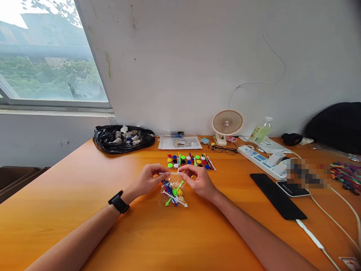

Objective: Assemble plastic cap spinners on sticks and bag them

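Observation:
Between my hands is a clear zip bag (180,199) with coloured plastic arrows and round discs inside, in green, white, blue and yellow. My left hand (149,178) pinches the bag's top edge at its left end. Thumb and fingers of my right hand (199,181) close on the same edge farther right. Just beyond the bag, several round plastic discs (183,162) lie in rows on the table. Sticks or arrows (208,162) in several colours lie among and beside them, partly hidden behind my fingers.
Along the wall stand a black plastic bag (107,145) of rubbish, papers (166,143), a small fan (227,123) and a bottle (261,131). Glasses (225,149) lie before the fan. At right are a power strip (261,162), a phone (278,195) and cables.

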`<action>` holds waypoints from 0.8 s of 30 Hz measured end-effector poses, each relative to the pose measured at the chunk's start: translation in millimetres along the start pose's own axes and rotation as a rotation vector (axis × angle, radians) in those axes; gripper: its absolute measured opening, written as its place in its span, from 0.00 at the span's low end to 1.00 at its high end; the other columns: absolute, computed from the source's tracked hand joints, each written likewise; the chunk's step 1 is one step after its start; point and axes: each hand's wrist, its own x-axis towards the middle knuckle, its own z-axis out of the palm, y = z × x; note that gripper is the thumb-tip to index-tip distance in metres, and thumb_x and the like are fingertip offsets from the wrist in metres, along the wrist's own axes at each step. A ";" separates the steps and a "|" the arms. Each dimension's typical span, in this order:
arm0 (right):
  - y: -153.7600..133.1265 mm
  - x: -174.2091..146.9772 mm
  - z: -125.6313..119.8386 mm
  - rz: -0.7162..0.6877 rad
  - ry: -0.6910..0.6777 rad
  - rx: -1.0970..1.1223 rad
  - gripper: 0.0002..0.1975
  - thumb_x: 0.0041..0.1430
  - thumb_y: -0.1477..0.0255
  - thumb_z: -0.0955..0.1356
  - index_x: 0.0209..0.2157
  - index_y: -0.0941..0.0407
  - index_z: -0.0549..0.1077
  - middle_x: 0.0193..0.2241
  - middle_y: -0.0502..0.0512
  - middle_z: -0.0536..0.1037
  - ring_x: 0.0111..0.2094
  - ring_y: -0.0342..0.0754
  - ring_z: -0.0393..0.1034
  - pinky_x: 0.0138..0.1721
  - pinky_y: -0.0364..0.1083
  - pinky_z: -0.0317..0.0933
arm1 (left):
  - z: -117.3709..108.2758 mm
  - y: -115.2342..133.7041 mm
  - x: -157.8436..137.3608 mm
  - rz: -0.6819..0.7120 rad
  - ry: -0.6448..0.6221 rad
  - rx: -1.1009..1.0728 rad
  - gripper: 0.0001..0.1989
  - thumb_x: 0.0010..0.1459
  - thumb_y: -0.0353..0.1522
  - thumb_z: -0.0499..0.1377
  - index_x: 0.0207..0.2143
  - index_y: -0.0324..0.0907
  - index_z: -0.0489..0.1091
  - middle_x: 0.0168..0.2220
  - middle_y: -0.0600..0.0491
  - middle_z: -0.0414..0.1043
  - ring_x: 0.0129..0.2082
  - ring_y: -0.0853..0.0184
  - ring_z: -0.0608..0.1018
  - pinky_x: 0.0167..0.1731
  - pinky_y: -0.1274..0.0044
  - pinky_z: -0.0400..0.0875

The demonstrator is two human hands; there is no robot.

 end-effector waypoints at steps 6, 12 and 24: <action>-10.4 -3.8 -1.3 -0.068 -0.130 -0.068 0.12 0.66 0.63 0.72 0.46 0.54 0.81 0.39 0.55 0.84 0.36 0.48 0.76 0.38 0.45 0.68 | 2.8 4.6 -1.5 0.001 -0.065 -0.029 0.16 0.65 0.43 0.64 0.39 0.38 0.80 0.34 0.49 0.80 0.33 0.68 0.77 0.35 0.77 0.71; -12.0 -0.4 -4.9 -0.041 -0.113 -0.062 0.11 0.65 0.63 0.72 0.37 0.56 0.83 0.33 0.55 0.83 0.33 0.48 0.73 0.35 0.45 0.65 | -0.5 1.0 0.3 -0.050 -0.121 -0.057 0.17 0.64 0.44 0.65 0.40 0.37 0.81 0.36 0.48 0.82 0.34 0.67 0.78 0.36 0.77 0.72; -15.6 -5.0 3.1 0.169 -0.335 0.038 0.21 0.63 0.53 0.73 0.31 0.59 0.80 0.22 0.48 0.69 0.24 0.40 0.56 0.25 0.42 0.48 | 7.3 4.9 -5.1 -0.113 -0.233 -0.119 0.18 0.59 0.44 0.69 0.36 0.36 0.81 0.31 0.49 0.81 0.29 0.70 0.75 0.30 0.80 0.68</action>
